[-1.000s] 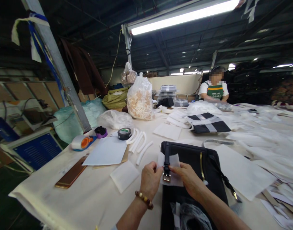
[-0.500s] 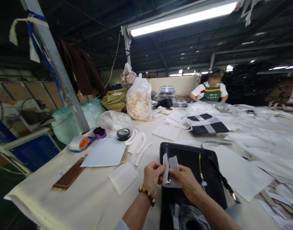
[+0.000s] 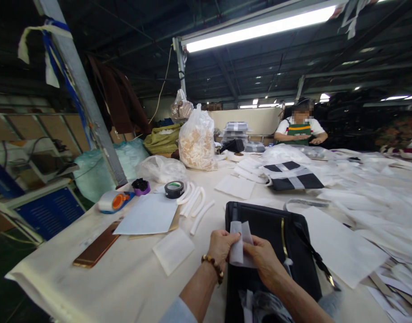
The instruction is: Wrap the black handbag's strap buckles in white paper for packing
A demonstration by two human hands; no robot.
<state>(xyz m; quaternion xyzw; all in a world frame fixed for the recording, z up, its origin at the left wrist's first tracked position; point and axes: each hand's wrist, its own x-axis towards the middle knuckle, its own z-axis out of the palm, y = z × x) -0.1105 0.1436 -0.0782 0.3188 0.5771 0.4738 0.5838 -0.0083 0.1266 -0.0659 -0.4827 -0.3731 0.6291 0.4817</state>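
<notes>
A black handbag [image 3: 276, 237] lies flat on the cloth-covered table [image 3: 125, 273] right in front of me. My left hand [image 3: 221, 246], with a bead bracelet on the wrist, and my right hand [image 3: 265, 260] both pinch a small white sheet [image 3: 238, 244] folded around the bag's strap and buckle. The buckle is hidden inside the fold. A gold trim strip [image 3: 283, 237] runs along the bag beside my right hand.
A white square pad [image 3: 174, 250], a sheet on a board [image 3: 148, 214], a brown strip [image 3: 96, 249], white foam tubes [image 3: 195, 202], black tape [image 3: 174, 189] and a tape dispenser [image 3: 111, 201] lie left. White sheets [image 3: 340, 246] cover the right. A person [image 3: 300, 128] works at the far end.
The white sheet, spread flat behind the strap and buckle a second ago, is now folded over them by both hands. The buckle no longer shows.
</notes>
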